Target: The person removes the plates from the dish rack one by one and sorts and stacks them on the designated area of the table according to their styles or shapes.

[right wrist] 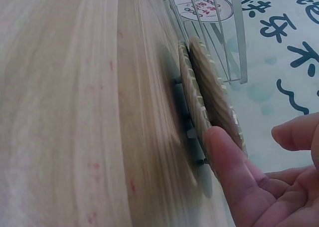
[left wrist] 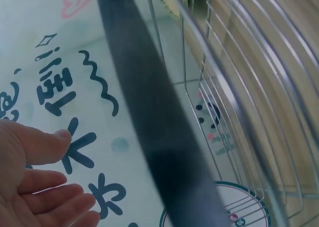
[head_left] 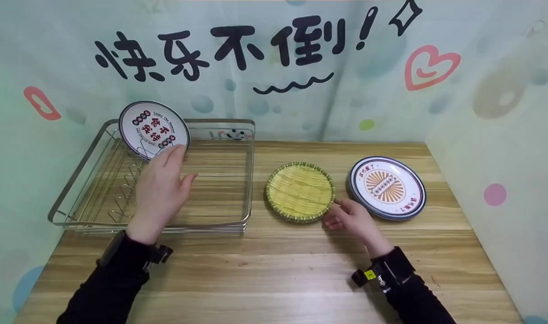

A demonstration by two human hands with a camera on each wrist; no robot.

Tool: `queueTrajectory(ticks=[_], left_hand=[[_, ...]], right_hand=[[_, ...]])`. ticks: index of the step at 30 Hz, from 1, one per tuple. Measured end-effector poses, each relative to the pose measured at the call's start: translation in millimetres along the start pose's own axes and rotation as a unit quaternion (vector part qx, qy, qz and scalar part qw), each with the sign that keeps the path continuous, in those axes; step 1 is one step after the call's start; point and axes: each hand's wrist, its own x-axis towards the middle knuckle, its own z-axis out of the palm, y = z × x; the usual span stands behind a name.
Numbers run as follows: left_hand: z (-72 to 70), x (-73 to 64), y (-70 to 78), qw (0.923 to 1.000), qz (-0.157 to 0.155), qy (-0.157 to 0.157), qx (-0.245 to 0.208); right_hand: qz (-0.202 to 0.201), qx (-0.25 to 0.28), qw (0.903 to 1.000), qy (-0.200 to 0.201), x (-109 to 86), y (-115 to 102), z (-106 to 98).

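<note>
A round white plate [head_left: 137,123] with a dark rim and red and black print leans upright at the back left of a wire dish rack [head_left: 220,120]. My left hand [head_left: 161,189] hovers over the rack in front of the plate, its fingertips overlapping the plate's lower edge in the head view. In the left wrist view that hand [left wrist: 47,182] has thumb and fingers apart with nothing between them. My right hand [head_left: 352,220] is at the right edge of a round woven bamboo tray [head_left: 301,191]. One of its fingers [right wrist: 229,157] touches the tray's rim, thumb spread away.
To the right of the tray lies a stack of round plates [head_left: 386,186] with a sunburst print on top. Wire loops [head_left: 121,202] stand along the rack's left side. A printed cloth backdrop [head_left: 274,108] closes off the back and both sides of the wooden table [head_left: 274,274].
</note>
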Motion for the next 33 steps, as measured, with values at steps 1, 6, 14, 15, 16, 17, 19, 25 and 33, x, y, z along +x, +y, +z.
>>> queueTrajectory(ticks=[1, 6, 14, 15, 16, 17, 19, 25, 33], left_hand=[[-0.9, 1.9, -1.2, 1.0000, 0.002, 0.001, 0.003], [-4.2, 10.0, -7.1, 0.9999, 0.004, 0.004, 0.012], [-8.5, 25.7, -16.2, 0.9992, -0.007, 0.006, 0.039], [-8.9, 27.6, -17.1, 0.9991, -0.010, 0.005, 0.041], [-9.5, 29.4, -17.7, 0.9990, -0.012, 0.004, 0.043], [-9.8, 31.1, -18.3, 0.9989, -0.015, 0.004, 0.045], [-10.2, 34.1, -19.6, 0.9985, -0.016, 0.001, 0.052], [-11.7, 41.9, -24.7, 0.9955, -0.021, -0.026, 0.088], [-7.5, 52.5, -34.0, 0.9857, -0.026, -0.066, 0.153]], right_hand=[[0.002, 0.000, 1.0000, -0.004, 0.3, 0.6, -0.2], [0.012, -0.002, 0.9998, -0.016, 1.8, 2.3, 1.3], [0.005, -0.022, 0.9997, -0.004, -1.1, 3.3, 2.7], [0.003, -0.025, 0.9997, -0.002, -1.9, 3.4, 2.4], [0.000, -0.034, 0.9994, 0.003, -2.9, 3.2, 2.0], [-0.003, -0.045, 0.9989, 0.010, -4.0, 2.9, 1.5], [-0.009, -0.071, 0.9971, 0.025, -6.4, 2.1, 0.2], [-0.030, -0.162, 0.9837, 0.072, -13.2, -2.7, -4.1], [-0.072, -0.167, 0.9796, 0.086, -18.1, -6.6, -6.2]])
